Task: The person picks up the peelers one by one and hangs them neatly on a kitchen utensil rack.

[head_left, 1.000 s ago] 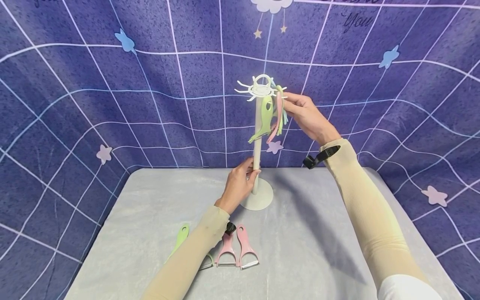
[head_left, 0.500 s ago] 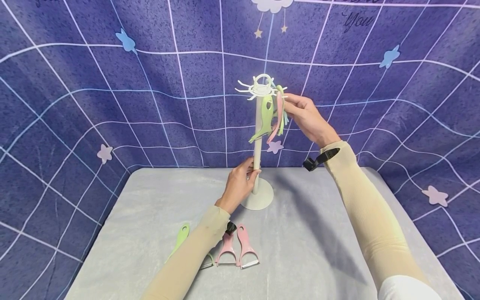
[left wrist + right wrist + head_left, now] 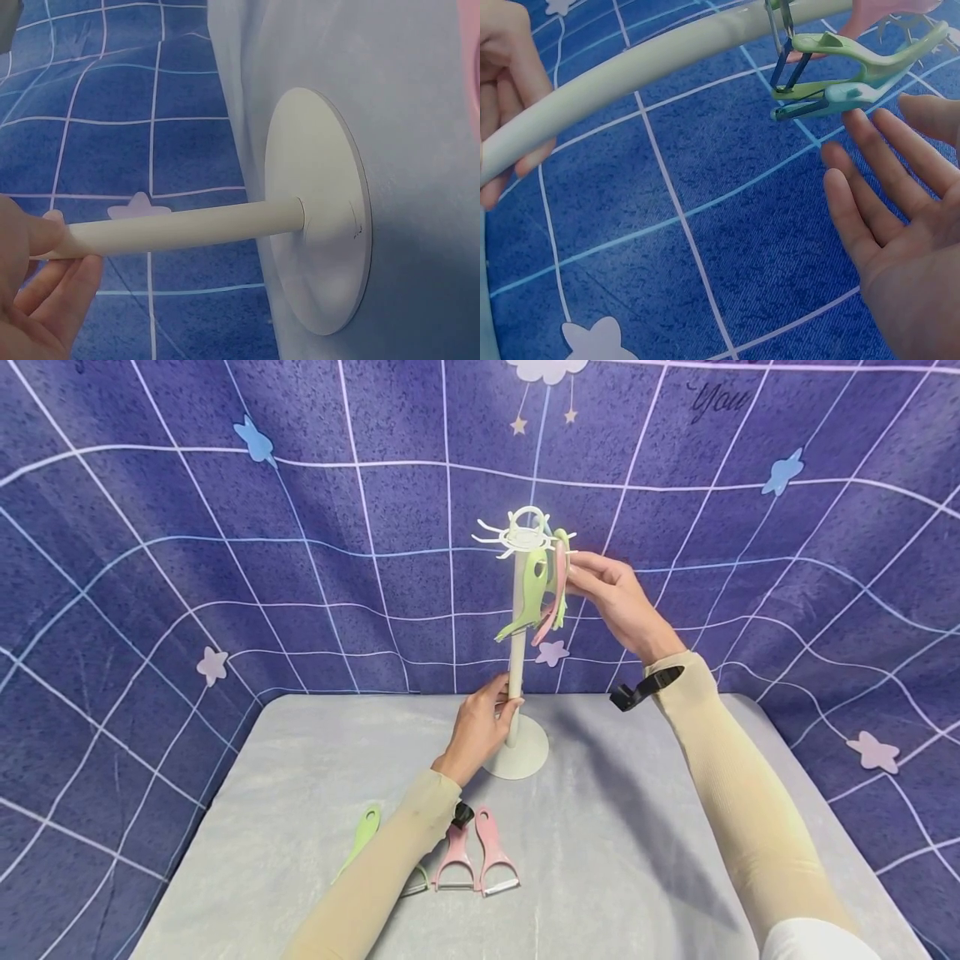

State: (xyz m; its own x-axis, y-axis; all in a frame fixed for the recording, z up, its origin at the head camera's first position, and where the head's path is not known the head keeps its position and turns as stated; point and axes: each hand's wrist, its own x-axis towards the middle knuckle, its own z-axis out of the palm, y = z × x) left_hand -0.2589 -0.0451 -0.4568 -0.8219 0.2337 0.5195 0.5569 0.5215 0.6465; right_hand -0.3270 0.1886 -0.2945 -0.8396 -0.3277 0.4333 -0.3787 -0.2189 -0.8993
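Observation:
My left hand (image 3: 476, 727) grips the pole (image 3: 517, 656) of a white stand low down, above its round base (image 3: 319, 225). Around the stand's top spreads a ring of white hooks (image 3: 523, 538). Hanging on its right side are a green peeler (image 3: 534, 589), a pink peeler (image 3: 559, 581), another green peeler (image 3: 840, 49) and a light blue peeler (image 3: 847, 95). My right hand (image 3: 618, 602) is raised beside them. In the right wrist view its fingers are loosely extended, fingertips right at the blue peeler. The hooks on the left carry nothing.
Two pink peelers, one (image 3: 495, 856) beside the other (image 3: 454, 858), lie on the grey table (image 3: 600, 860). A green peeler (image 3: 366, 828) is partly hidden under my left forearm, which also covers things near a blade end (image 3: 417, 882). A purple patterned curtain (image 3: 390, 510) surrounds the table.
My right hand has lowered very slightly beside the hanging peelers. The light blue peeler's lower end, visible before, is now out of sight in the head view. The left hand keeps its grip.

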